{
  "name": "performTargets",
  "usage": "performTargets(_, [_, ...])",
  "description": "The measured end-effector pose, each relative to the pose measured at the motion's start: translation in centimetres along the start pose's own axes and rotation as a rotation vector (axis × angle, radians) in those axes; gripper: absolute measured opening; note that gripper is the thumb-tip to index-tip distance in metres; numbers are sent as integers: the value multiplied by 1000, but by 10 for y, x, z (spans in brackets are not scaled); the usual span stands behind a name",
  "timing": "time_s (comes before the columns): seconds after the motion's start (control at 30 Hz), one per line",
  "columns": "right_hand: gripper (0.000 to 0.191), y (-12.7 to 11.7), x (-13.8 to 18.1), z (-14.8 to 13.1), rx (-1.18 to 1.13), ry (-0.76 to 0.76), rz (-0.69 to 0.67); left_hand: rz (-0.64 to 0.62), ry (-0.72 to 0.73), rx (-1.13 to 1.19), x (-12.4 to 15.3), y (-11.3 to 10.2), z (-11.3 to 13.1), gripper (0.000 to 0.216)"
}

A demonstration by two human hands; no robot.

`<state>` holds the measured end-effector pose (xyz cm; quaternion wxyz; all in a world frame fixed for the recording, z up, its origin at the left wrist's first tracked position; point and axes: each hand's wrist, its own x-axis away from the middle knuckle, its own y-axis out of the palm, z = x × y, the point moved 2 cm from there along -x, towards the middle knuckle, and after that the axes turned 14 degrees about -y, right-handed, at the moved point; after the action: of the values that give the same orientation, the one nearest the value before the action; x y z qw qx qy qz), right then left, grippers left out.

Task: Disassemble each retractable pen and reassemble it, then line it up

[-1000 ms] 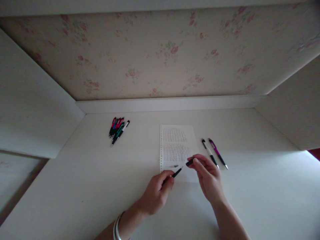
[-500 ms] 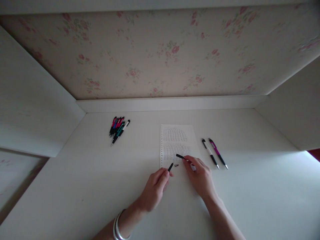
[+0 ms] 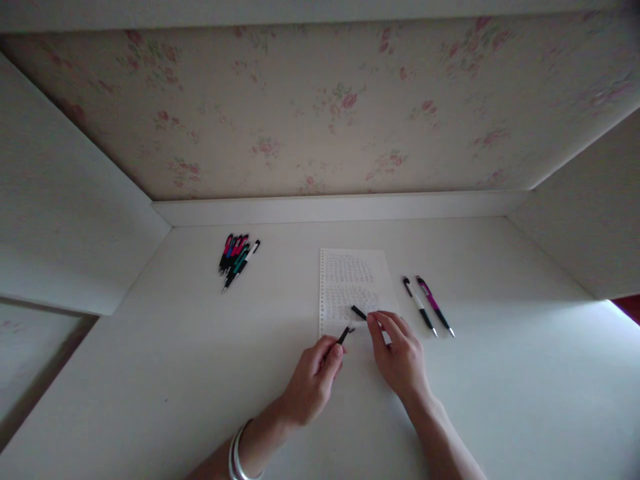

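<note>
Left hand [image 3: 311, 380] and right hand [image 3: 400, 353] at a white handwritten paper sheet with a perforated edge [image 3: 350, 270], lower centre of the frame.
The left hand pinches a slim black cylindrical piece [image 3: 343, 336], the right a short black tube [image 3: 359, 312]; both grips are narrow, presumably to suit thin parts, leaving the free ends exposed near each other. A white-and-black pen [image 3: 420, 307] and a purple-and-black pen [image 3: 436, 307] lie side by side, centre right, perhaps for easy reach.
</note>
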<state>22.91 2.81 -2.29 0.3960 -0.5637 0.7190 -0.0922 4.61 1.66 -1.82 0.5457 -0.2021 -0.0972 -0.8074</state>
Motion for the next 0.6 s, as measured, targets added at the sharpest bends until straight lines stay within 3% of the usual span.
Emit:
performTargets(0.13, [26, 4, 10, -20, -322, 270, -34, 36, 101, -130, 2, 3, 3, 32])
performTargets(0.27, [27, 14, 22, -43, -514, 391, -91, 51, 209, -193, 4, 7, 2, 28])
performTargets(0.43, [27, 14, 28, -48, -531, 449, 64, 133, 275, -334, 7, 8, -4, 24])
performTargets(0.6, [30, 10, 26, -42, -628, 427, 2, 106, 315, -356, 9, 7, -3, 25])
